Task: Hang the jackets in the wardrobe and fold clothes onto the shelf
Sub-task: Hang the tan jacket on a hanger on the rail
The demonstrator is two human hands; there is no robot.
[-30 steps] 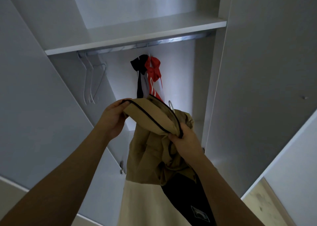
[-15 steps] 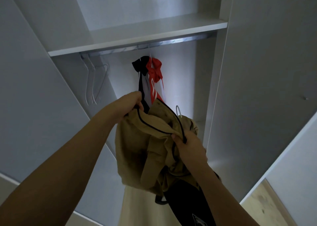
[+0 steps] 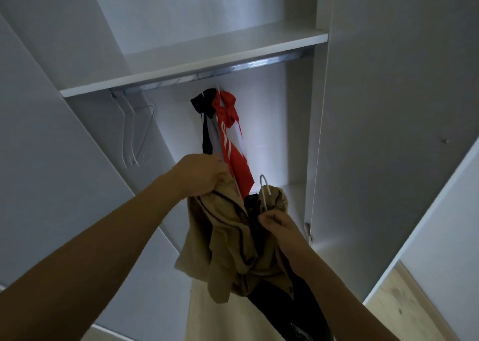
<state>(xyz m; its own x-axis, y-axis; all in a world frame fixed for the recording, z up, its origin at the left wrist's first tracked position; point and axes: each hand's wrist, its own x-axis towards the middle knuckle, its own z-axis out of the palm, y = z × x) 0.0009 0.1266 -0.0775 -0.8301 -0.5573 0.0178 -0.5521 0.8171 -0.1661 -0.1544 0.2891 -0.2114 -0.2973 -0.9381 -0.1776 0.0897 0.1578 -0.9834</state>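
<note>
I hold a tan jacket point(image 3: 230, 239) with dark piping in front of the open wardrobe. My left hand point(image 3: 199, 174) grips its upper edge at the collar. My right hand point(image 3: 278, 222) holds the jacket's other side together with the neck of a white hanger point(image 3: 264, 193), whose hook sticks up above the cloth. The jacket's dark lining and lower part hang down below my right wrist. Behind it, a red, black and white jacket point(image 3: 228, 138) hangs from the metal rail point(image 3: 254, 64) under the shelf point(image 3: 197, 66).
Two bare white wire hangers point(image 3: 133, 133) hang at the rail's left end. The wardrobe's left door point(image 3: 51, 159) and right door point(image 3: 388, 107) stand open on either side. Light wooden floor point(image 3: 412, 304) shows at lower right.
My left hand has moved right and up along the jacket's top edge toward the hanging red jacket. My right hand shifted to the hanger's neck, and more of the hook shows.
</note>
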